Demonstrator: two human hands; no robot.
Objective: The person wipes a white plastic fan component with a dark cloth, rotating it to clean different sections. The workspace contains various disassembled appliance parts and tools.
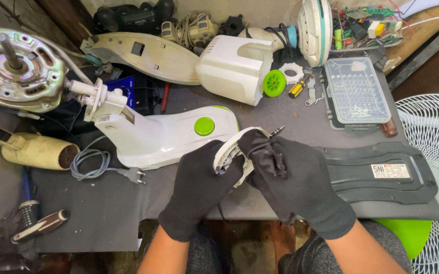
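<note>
Metal shines at the far left, where one round motor (14,68) with a shaft lies on the grey table (103,203), and below it sits one yellowed hair dryer (31,149). Near the front edge lie two handled tools (37,223). One grey cable with a plug (105,170) coils beside one white fan stand (163,134) that carries a green round button (204,126). Behind it rests one white housing (234,63) with a green ribbed knob (274,82) just beside it. At the middle front, two hands in black gloves meet: the left hand (201,187) is curled under one small white round plastic part (229,152), and the right hand (295,182) closes over its top, so both grip it just above the table's front edge; a thin metal tip (278,130) pokes out above the right glove. Further right lie one dark base plate (382,172), one clear box of screwdriver bits (356,91) and one white fan grille (432,152).
</note>
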